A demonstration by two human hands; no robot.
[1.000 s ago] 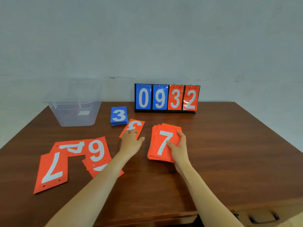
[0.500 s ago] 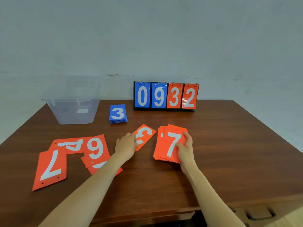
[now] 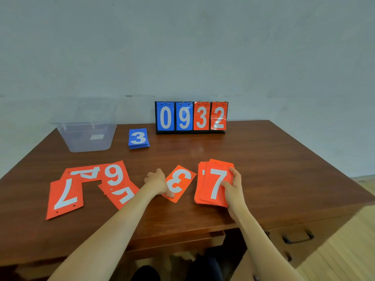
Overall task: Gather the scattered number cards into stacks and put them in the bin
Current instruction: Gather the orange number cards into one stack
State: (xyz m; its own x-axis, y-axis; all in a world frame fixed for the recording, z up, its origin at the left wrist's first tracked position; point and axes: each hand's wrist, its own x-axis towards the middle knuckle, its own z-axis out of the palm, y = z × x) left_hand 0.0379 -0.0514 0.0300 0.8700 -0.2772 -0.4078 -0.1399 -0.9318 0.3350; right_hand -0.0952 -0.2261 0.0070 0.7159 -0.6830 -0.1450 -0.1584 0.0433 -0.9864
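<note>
My right hand (image 3: 233, 186) grips a fanned stack of orange cards (image 3: 212, 182) with a 7 on top, at the table's near middle. Just left of it my left hand (image 3: 157, 182) pinches the corner of a single orange 3 card (image 3: 180, 182), which lies tilted on the wood. Several more orange cards lie scattered at the left: a 7 (image 3: 65, 196), a 4 (image 3: 86, 173), a 6 (image 3: 114, 175) and one partly covered (image 3: 123, 196). A neat blue stack topped by a 3 (image 3: 138, 138) sits near the back. The clear plastic bin (image 3: 87, 136) stands at the back left.
A flip scoreboard (image 3: 191, 117) reading 0932 stands at the back centre against the wall. The brown table (image 3: 274, 169) ends close to my body, with a drawer handle (image 3: 298, 238) below at the right. Wooden floor shows at the far right.
My left hand has dragged the orange 3 card toward me and to the right, turning it as it came. My right hand kept hold of the 7 stack and shifted slightly right.
</note>
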